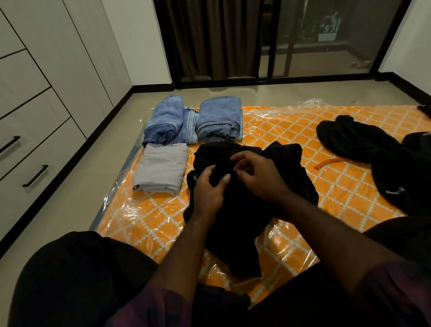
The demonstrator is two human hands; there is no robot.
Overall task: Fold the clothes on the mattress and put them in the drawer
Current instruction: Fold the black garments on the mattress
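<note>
Right now it's the black garment [252, 204] getting the attention, lying crumpled on the orange mattress [341, 186] just in front of the person's knees. Both hands are on its upper part: the left hand [209, 190] has a bunch of cloth gathered between thumb and fingers, and the right hand [259, 175] has its fingertips pressed together on a small pinch of the same fabric, close beside the left. I'd guess they are hunting for a seam or collar so the piece can be spread flat before folding.

Beyond it, toward the far edge, sit the finished ones: a grey folded piece [160, 168] just left of the black garment, and two folded jeans [192, 121] side by side behind that, lined up on the drawer side, probably to make carrying easy. The drawers [12, 144] along the left wall look shut. More black clothes [380, 154] lie unfolded to the right, with a small orange strip [326, 164] between.
</note>
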